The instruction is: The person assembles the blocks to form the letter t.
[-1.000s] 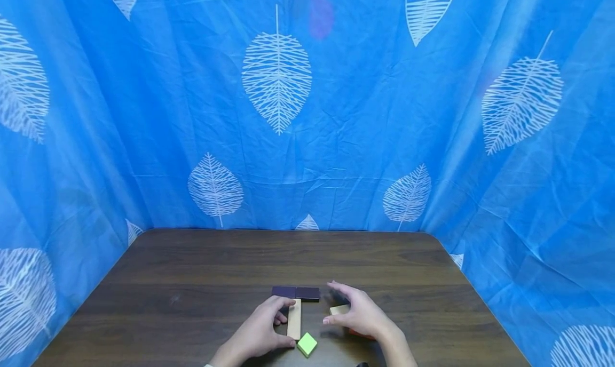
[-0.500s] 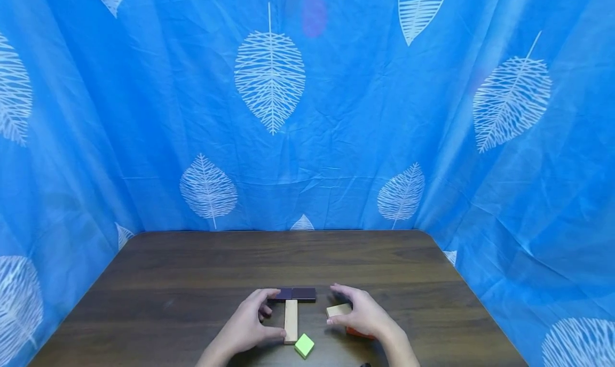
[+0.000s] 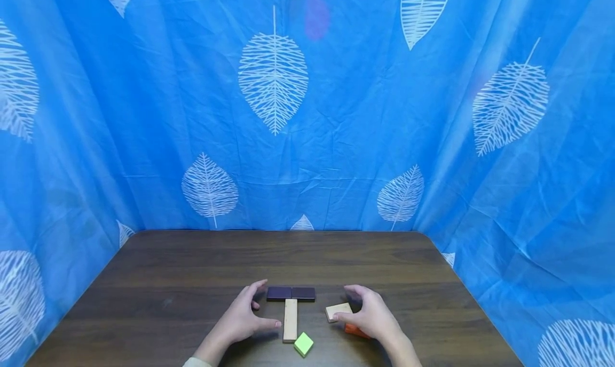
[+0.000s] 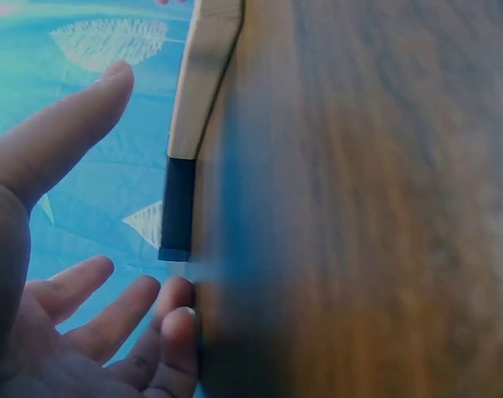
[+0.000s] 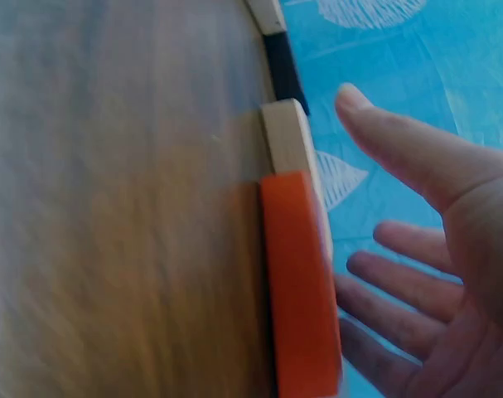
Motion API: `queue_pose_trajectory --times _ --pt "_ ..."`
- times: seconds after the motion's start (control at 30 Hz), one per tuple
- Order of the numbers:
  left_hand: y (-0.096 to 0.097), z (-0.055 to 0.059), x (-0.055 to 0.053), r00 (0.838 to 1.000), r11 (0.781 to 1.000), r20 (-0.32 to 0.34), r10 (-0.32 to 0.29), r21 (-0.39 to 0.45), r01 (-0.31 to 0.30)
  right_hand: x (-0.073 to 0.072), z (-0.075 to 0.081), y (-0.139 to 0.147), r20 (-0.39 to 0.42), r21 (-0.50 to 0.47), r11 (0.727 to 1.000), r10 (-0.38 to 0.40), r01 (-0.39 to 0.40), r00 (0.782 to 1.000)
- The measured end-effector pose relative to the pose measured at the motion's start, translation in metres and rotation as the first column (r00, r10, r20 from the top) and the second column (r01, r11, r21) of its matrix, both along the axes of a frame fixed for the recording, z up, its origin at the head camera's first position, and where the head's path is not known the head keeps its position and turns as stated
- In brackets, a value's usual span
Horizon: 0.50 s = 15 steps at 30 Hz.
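Note:
Two dark purple blocks (image 3: 291, 294) lie end to end in a row in the head view. A long pale wooden block (image 3: 290, 320) runs from their middle toward me, making a T. To its left my left hand (image 3: 240, 314) is held with thumb and fingers spread, nothing between them. A small lime green block (image 3: 304, 344) sits turned at the near end of the pale one. My right hand (image 3: 372, 314) curves loosely over a second pale block (image 3: 338, 312) and an orange block (image 5: 301, 282), its thumb overlapping the pale one; the right wrist view shows the fingers spread beside both.
Everything lies on a dark wood-grain table (image 3: 144, 292). A blue curtain (image 3: 336, 143) with white leaf prints hangs along its back and both sides.
My left hand has drawn back to the left, off the long pale block. The right hand has shifted slightly right, showing more of the second pale block. The head view has swung a little.

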<state>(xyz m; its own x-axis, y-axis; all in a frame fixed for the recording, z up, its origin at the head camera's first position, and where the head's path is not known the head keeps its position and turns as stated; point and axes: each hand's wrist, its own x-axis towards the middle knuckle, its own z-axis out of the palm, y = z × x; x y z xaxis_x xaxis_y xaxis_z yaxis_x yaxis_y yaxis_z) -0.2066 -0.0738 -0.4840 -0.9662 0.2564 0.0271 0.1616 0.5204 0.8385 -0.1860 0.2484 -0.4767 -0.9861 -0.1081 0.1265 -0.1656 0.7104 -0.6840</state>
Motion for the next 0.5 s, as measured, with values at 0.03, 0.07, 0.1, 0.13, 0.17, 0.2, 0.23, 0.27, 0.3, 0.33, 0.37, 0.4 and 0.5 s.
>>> queue_pose_trajectory --times 0.03,0.07,0.1,0.13,0.17,0.2,0.23,0.27,0.3,0.33,0.37,0.4,0.5 --pt "0.000 0.000 0.000 1.000 1.000 0.004 -0.003 -0.001 0.003 0.001 0.000 -0.002 -0.006 0.007 1.000 -0.020 0.020 1.000" --pt "-0.001 -0.001 0.000 1.000 1.000 0.007 -0.007 0.000 0.007 0.001 -0.001 -0.004 -0.010 0.017 0.999 -0.039 0.039 0.999" --pt "-0.001 -0.002 -0.001 1.000 1.000 0.010 -0.011 0.003 0.011 0.002 -0.001 -0.006 -0.012 0.026 0.998 -0.055 0.056 0.998" --pt "-0.002 -0.002 -0.001 1.000 1.000 0.013 -0.014 0.003 0.014 0.002 -0.002 -0.008 -0.011 0.032 0.997 -0.070 0.070 0.997" --pt "-0.002 -0.002 -0.001 1.000 1.000 0.016 -0.016 0.002 0.016 0.002 -0.002 -0.010 -0.008 0.035 0.996 -0.084 0.084 0.996" --pt "-0.003 -0.003 -0.001 1.000 1.000 0.020 -0.020 0.002 0.020 0.002 -0.002 -0.011 -0.004 0.035 0.995 -0.094 0.094 0.996" --pt "-0.003 -0.003 -0.001 0.999 1.000 0.023 -0.025 0.003 0.025 0.002 -0.002 -0.013 0.000 0.036 0.994 -0.104 0.104 0.995" --pt "-0.004 -0.003 -0.001 0.999 1.000 0.026 -0.028 0.005 0.028 0.002 -0.003 -0.014 0.004 0.035 0.993 -0.115 0.115 0.993" --pt "-0.004 -0.002 -0.001 0.999 1.000 0.029 -0.030 0.004 0.030 0.002 -0.003 -0.015 0.007 0.030 0.991 -0.127 0.127 0.992" --pt "-0.004 -0.002 -0.001 0.999 0.999 0.030 -0.032 0.002 0.032 0.002 -0.003 -0.016 0.011 0.023 0.990 -0.141 0.141 0.990" --pt "-0.004 -0.002 -0.002 0.999 0.999 0.033 -0.034 0.001 0.034 0.002 -0.003 -0.018 0.016 0.017 0.988 -0.154 0.154 0.988" --pt "-0.005 -0.001 -0.002 0.999 0.999 0.035 -0.035 0.000 0.035 0.002 -0.003 -0.019 0.021 0.010 0.986 -0.166 0.165 0.986" --pt "-0.004 -0.001 -0.002 0.998 0.999 0.041 -0.039 -0.005 0.039 0.003 -0.003 -0.022 0.023 0.004 0.979 -0.202 0.202 0.979"
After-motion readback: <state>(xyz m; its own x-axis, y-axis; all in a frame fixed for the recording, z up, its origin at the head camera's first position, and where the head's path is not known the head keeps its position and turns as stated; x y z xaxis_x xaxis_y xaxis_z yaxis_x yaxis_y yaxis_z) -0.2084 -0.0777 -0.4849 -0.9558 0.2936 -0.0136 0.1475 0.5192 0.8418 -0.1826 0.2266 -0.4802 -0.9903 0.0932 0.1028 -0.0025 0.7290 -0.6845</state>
